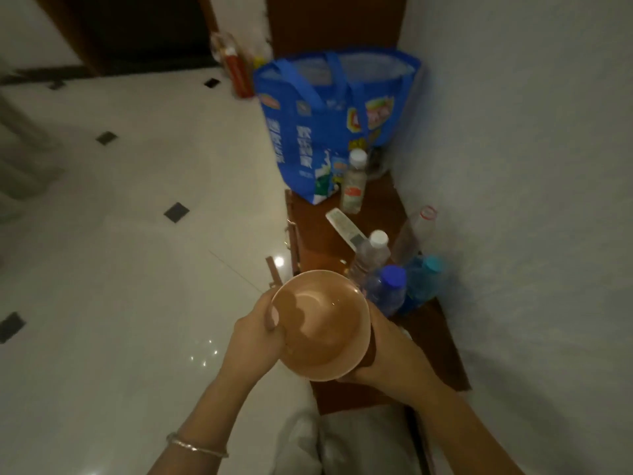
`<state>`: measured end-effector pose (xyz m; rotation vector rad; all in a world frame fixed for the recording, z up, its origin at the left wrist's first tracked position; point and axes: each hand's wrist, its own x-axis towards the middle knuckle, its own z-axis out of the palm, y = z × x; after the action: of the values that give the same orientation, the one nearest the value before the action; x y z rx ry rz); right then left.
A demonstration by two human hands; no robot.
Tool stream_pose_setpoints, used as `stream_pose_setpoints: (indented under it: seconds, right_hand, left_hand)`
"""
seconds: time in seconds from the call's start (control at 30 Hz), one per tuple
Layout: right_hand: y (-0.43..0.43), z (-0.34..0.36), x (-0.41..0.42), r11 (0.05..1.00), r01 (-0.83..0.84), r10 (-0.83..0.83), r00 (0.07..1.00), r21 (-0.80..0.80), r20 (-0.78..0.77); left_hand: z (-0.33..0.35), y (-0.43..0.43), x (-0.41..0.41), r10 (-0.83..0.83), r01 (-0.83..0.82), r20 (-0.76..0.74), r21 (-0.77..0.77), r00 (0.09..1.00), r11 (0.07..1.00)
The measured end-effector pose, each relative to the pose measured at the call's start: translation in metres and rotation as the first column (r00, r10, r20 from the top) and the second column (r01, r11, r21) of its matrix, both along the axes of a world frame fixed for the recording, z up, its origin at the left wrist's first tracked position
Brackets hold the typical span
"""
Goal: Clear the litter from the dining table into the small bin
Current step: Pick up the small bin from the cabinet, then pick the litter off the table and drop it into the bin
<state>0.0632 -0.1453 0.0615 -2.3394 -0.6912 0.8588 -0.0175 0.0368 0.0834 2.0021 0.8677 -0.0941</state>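
I hold a small round pinkish-brown bin (pixel 322 323) in front of me with both hands, its open mouth facing up toward the camera. Nothing shows inside it. My left hand (pixel 260 330) grips its left rim, thumb over the edge. My right hand (pixel 373 358) wraps its right side from below. The bin hovers over the near end of a brown wooden table (pixel 315 234) that runs along the wall. On the table stand several plastic bottles: one with a white cap (pixel 371 255), one with a blue cap (pixel 387 289), a blue one (pixel 424 279).
A large blue shopping bag (pixel 329 125) stands at the table's far end, with a white-capped bottle (pixel 354 183) and a white remote control (pixel 344 228) before it. A clear bottle (pixel 416 231) leans on the wall at right. Shiny tiled floor (pixel 137 234) lies to the left.
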Motion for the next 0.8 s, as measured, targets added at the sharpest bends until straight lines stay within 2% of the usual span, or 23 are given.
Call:
stream_pose_setpoints:
  seconds: [0.2, 0.37, 0.47, 0.53, 0.63, 0.8]
  right_hand:
    - [0.094, 0.094, -0.005, 0.955, -0.275, 0.253, 0.951, 0.111, 0.177]
    - [0.193, 0.146, -0.029, 0.824, -0.511, 0.418, 0.841, 0.247, 0.344]
    - [0.253, 0.158, -0.044, 0.763, -0.614, 0.435, 0.719, 0.203, 0.542]
    - [0.297, 0.16, -0.054, 0.737, -0.647, 0.423, 0.665, 0.193, 0.616]
    - [0.371, 0.167, -0.079, 0.726, -0.665, 0.385, 0.604, 0.176, 0.698]
    - [0.493, 0.187, -0.131, 0.701, -0.696, 0.383, 0.547, 0.151, 0.744]
  left_hand:
    - [0.079, 0.068, -0.059, 0.297, -0.303, 0.222, -0.011, 0.929, 0.953]
    - [0.121, 0.14, -0.12, 0.504, -0.538, 0.304, 0.037, 0.809, 0.842]
    - [0.138, 0.188, -0.157, 0.611, -0.655, 0.299, 0.068, 0.733, 0.752]
    - [0.147, 0.222, -0.183, 0.661, -0.708, 0.306, 0.069, 0.685, 0.703]
    - [0.161, 0.275, -0.222, 0.728, -0.776, 0.325, 0.032, 0.604, 0.63]
    - [0.184, 0.363, -0.292, 0.809, -0.866, 0.345, 0.021, 0.475, 0.499]
